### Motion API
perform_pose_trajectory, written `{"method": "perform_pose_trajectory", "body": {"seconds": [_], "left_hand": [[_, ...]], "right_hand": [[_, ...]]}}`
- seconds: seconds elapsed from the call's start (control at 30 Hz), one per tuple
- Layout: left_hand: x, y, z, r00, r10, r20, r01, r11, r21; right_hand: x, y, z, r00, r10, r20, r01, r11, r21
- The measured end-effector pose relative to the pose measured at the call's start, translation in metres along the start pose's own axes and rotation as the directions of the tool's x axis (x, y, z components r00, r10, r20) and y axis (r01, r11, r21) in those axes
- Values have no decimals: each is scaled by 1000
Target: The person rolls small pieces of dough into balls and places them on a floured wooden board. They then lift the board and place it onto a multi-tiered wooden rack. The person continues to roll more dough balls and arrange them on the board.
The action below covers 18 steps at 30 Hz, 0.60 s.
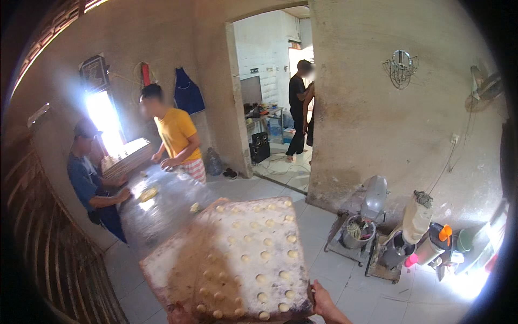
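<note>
A wide, flour-dusted tray point(251, 235) tilts in front of me, with rows of small pale dough balls point(265, 256) across its right part. Its left part lies in shadow and looks mostly bare. My right hand point(324, 299) grips the tray's lower right edge, the thumb showing at the side and the other fingers hidden beneath. At the lower left edge, my left hand point(179, 313) shows dimly in shadow and supports the tray; most of its fingers are hidden. Just beyond the tray stands a shiny, plastic-covered table point(162, 202) with a flattened piece of dough point(148, 194) on it.
A person in yellow point(177, 132) and a person in blue point(86, 173) stand at the table, near stacked trays point(128, 156). Another person point(298, 102) is past the doorway. Right, on the floor, are a mixing machine point(359, 229), a metal pot point(396, 251) and buckets point(430, 251).
</note>
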<state>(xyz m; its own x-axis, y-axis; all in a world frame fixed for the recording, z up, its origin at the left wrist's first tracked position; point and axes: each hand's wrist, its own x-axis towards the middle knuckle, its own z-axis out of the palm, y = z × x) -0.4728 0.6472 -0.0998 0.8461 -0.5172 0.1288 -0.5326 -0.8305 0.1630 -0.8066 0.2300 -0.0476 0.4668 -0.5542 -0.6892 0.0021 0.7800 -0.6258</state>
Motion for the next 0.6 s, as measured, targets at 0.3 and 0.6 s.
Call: {"method": "perform_pose_trajectory", "body": {"seconds": [0.3,0.6], "left_hand": [[-35,117,14,981,-192,22,193,964,-182],[-76,194,44,926,-370,-75,298,839,-456]], "right_hand": [[21,-86,-38,873,-296,388,326,945,-12],[81,-150,-69,885,-396,246,454,854,-257]]}}
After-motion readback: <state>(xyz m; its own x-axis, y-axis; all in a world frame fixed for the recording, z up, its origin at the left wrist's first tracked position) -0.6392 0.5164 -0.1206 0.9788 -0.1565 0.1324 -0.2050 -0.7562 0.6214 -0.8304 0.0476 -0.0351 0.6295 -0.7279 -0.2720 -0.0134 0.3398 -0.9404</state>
